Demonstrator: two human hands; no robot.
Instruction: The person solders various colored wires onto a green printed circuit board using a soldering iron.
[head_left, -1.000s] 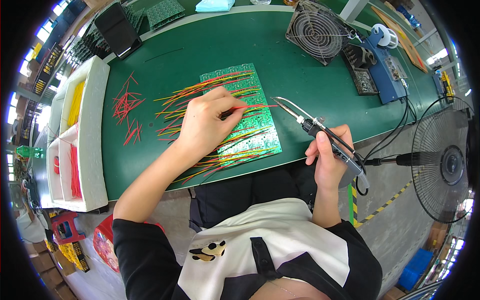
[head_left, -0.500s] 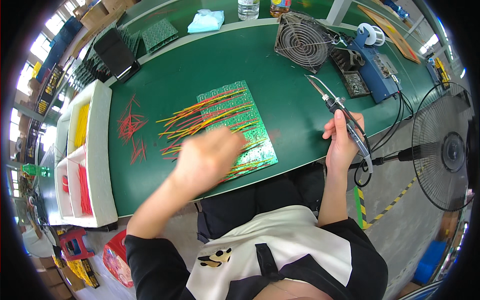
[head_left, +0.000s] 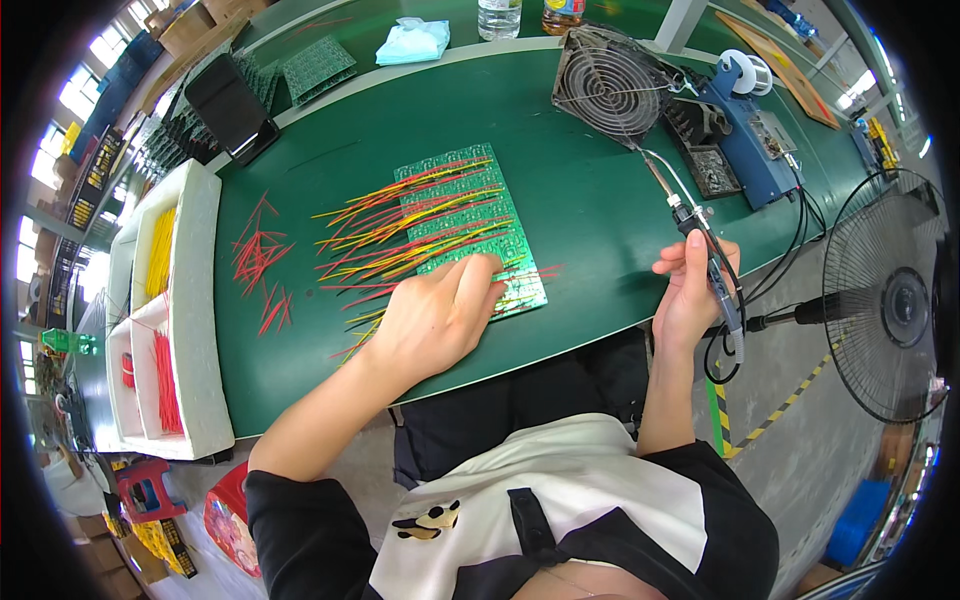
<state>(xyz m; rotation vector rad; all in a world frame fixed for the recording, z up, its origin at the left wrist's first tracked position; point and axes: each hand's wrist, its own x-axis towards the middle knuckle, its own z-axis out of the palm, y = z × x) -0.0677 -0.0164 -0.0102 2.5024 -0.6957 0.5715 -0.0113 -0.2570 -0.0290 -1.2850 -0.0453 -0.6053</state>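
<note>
A green circuit board lies on the bench with rows of red, yellow and black wires across it, their loose ends pointing left. Over its near part, my left hand is closed, thumb and fingers pinched together. Red wires stick out past its fingertips beyond the board's right edge. The hand hides part of the lower rows. On the right, my right hand grips a soldering iron with a thin metal tube alongside. Its tip points up and left, off the board, near the fan box.
Loose red wires lie left of the board, beside a white foam box of yellow and red wires. A square fan, a blue soldering station with solder reel, and a phone stand farther back. A floor fan is at right.
My left hand has shifted slightly nearer, and red wires now show beyond its fingertips. The soldering iron has moved a little right. The board has slid slightly away from me.
</note>
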